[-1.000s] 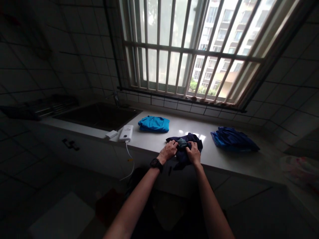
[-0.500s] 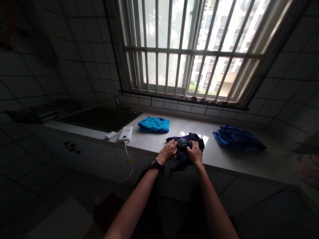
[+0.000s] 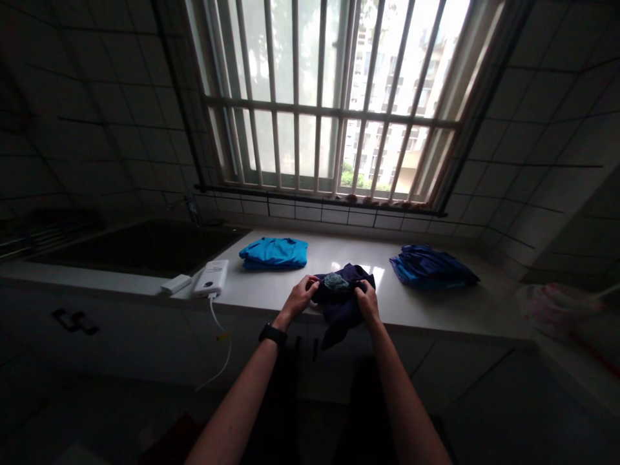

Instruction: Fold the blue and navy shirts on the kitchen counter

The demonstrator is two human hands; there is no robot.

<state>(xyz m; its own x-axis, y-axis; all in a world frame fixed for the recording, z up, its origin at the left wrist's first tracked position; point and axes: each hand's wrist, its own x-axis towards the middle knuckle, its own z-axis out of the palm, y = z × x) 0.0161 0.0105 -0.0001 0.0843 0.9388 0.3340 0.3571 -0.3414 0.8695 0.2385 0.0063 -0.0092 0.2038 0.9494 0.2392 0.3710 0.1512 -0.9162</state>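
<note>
A dark navy piece of clothing (image 3: 341,310) lies bunched at the front edge of the counter, and part of it hangs over the edge. On top of it shows a crumpled grey-green patch of fabric (image 3: 335,281). My left hand (image 3: 300,297), below a wrist with a black watch, pinches the cloth at its left side. At the right side, my right hand (image 3: 367,299) grips the same cloth with thumb and fingers. Folded bright blue clothing (image 3: 274,252) rests behind and to the left. To the right sits a folded dark blue pile (image 3: 433,266).
A white power bank (image 3: 212,278) with a hanging cable (image 3: 223,349) and a small white block (image 3: 176,284) lie near the counter's (image 3: 271,294) front edge. Farther left is a dark sink (image 3: 140,248). Behind stands a barred window (image 3: 320,113); a pinkish plastic bag (image 3: 552,307) is at right.
My view has swung to the right, so everything sits farther left. My hands have moved a little apart on the navy clothing, and the grey-green patch looks more spread out.
</note>
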